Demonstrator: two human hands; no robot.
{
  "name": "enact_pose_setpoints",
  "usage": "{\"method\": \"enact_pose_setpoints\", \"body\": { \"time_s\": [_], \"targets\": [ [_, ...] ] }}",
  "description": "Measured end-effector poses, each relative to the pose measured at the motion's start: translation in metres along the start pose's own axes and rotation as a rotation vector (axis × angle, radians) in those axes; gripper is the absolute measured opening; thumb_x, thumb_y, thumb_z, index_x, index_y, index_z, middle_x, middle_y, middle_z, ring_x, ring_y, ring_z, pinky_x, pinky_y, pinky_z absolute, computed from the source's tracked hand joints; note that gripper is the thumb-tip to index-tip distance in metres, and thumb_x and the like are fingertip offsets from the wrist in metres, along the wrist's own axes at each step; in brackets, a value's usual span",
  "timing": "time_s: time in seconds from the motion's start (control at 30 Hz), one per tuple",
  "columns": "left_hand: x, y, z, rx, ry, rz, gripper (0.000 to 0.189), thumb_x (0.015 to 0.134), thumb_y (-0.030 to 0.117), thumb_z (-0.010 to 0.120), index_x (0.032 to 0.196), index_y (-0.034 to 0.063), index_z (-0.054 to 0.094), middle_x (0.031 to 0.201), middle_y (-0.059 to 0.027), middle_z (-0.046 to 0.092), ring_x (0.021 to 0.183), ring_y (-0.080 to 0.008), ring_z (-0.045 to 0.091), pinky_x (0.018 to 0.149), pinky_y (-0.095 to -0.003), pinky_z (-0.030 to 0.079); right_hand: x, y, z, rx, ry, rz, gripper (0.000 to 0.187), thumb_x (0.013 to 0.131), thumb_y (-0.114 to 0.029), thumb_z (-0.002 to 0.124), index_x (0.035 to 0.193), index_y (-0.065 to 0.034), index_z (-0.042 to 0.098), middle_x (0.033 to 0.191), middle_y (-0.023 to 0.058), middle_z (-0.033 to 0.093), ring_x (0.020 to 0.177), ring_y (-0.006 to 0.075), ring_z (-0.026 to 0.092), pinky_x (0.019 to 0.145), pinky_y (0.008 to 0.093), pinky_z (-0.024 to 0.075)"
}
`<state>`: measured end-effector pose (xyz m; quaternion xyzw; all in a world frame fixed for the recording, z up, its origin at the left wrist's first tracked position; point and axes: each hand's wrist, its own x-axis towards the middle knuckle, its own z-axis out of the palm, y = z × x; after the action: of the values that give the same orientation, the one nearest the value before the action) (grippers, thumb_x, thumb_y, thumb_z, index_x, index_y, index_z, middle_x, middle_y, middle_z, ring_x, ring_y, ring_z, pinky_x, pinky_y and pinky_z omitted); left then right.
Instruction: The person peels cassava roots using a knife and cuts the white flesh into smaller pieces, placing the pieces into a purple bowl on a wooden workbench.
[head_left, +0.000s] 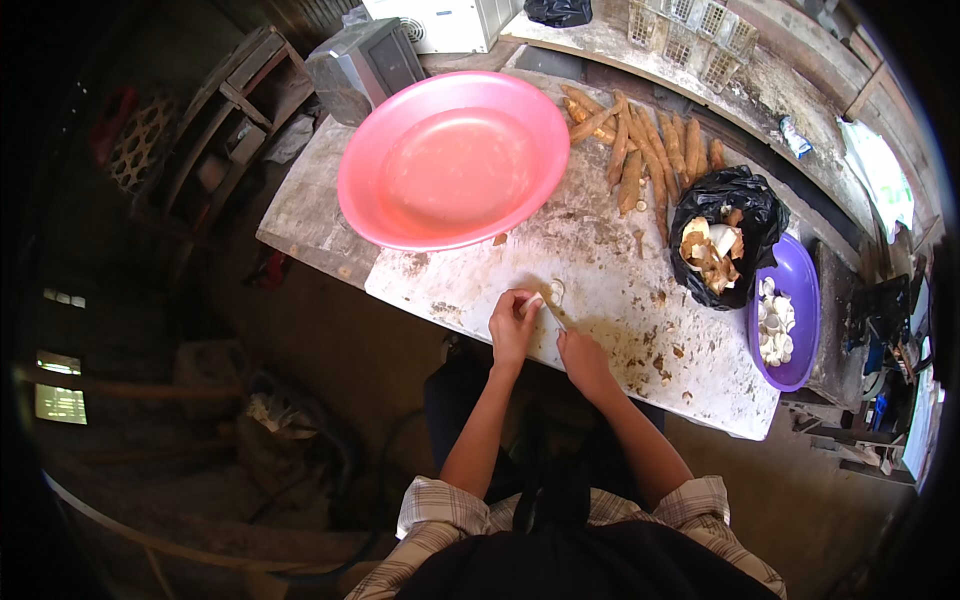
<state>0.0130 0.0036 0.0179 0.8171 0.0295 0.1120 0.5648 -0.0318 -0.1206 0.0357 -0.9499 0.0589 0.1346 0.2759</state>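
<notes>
My left hand (511, 324) grips a short piece of peeled white cassava (531, 301) near the table's front edge. In my right hand (586, 361) is a knife (554, 315), its blade beside the cut end of the piece; whether the two touch is hard to tell. Just beyond the blade, a thin pale slice or ring (557, 288) lies on the table (457, 281). Farther right stands a purple basin (807, 300) with many white cassava slices (775, 324). A black plastic bag (694, 202) next to it holds brown and white peels (712, 251).
A large pink basin (457, 176) sits at the back left. Unpeeled cassava roots (652, 146) are piled right of it. Peel scraps (660, 364) dot the table's right part. Behind stand an old monitor (367, 67), a white appliance (450, 26) and a ledge with plastic crates (694, 37).
</notes>
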Motion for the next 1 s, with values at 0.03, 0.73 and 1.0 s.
{"method": "enact_pose_setpoints", "body": {
  "time_s": [0.03, 0.73, 1.0],
  "targets": [
    [0.001, 0.002, 0.001, -0.03, -0.016, -0.035, 0.018, 0.076, 0.008, 0.068, 0.087, -0.001, 0.058, 0.084, -0.0104, 0.061, 0.076, -0.0184, 0.061, 0.07, -0.0276, 0.049, -0.002, 0.001, 0.0, -0.004, 0.019, -0.003, 0.037, 0.091, -0.03, 0.039, 0.083, 0.0006, 0.057, 0.07, 0.0224, 0.06, 0.068, 0.039, 0.06, 0.061, 0.0482, 0.0477],
    [0.006, -0.004, 0.001, -0.072, -0.043, -0.119, 0.016, 0.074, 0.008, 0.069, 0.085, 0.0005, 0.059, 0.079, -0.0076, 0.064, 0.074, -0.0142, 0.063, 0.069, -0.0254, 0.049, 0.011, -0.016, -0.006, -0.126, 0.178, -0.117, 0.035, 0.092, -0.03, 0.038, 0.081, -0.0014, 0.055, 0.059, 0.0192, 0.058, 0.056, 0.0361, 0.06, 0.051, 0.0441, 0.0484],
    [0.006, -0.003, 0.0, -0.051, -0.046, -0.103, 0.016, 0.075, 0.009, 0.069, 0.086, 0.0008, 0.059, 0.079, -0.0069, 0.065, 0.075, -0.0139, 0.063, 0.071, -0.025, 0.049, 0.011, -0.016, -0.006, -0.144, 0.173, -0.121, 0.036, 0.092, -0.031, 0.038, 0.08, -0.0015, 0.056, 0.058, 0.0191, 0.058, 0.055, 0.0357, 0.06, 0.05, 0.0442, 0.0482]
  ]
}}
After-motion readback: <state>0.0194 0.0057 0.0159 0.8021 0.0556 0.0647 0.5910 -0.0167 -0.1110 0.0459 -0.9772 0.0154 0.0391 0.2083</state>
